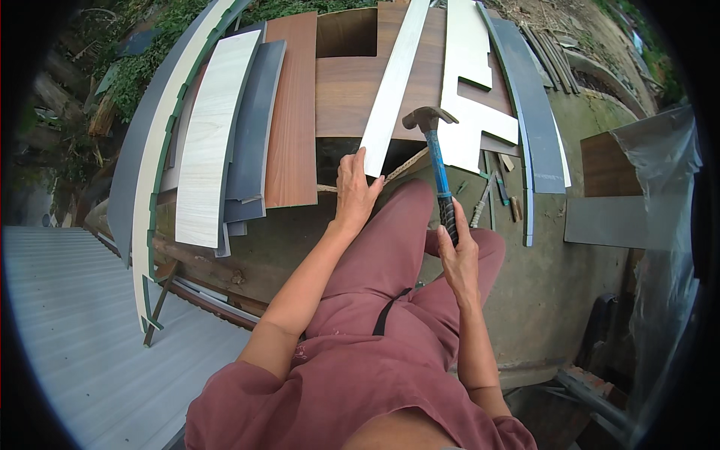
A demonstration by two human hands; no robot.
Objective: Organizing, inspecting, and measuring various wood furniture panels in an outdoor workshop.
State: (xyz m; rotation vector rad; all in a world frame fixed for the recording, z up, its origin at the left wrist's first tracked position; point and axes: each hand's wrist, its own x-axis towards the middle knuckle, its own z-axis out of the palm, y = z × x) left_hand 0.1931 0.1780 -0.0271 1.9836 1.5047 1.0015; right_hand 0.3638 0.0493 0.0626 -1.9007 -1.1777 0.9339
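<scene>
Legible markings: none. No text, label, number or sign can be read on the hammer [435, 159], the white board [397, 82] or the clothing [352, 375]. Small pale marks [301, 352] on the clothing: indistinct.

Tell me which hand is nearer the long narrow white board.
Left. The left hand holds the near end of the narrow white board; the right hand is apart to its right, holding a hammer.

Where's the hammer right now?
In the head view, the hammer is just right of centre, gripped in the right hand, with the narrow white board to its left.
</scene>
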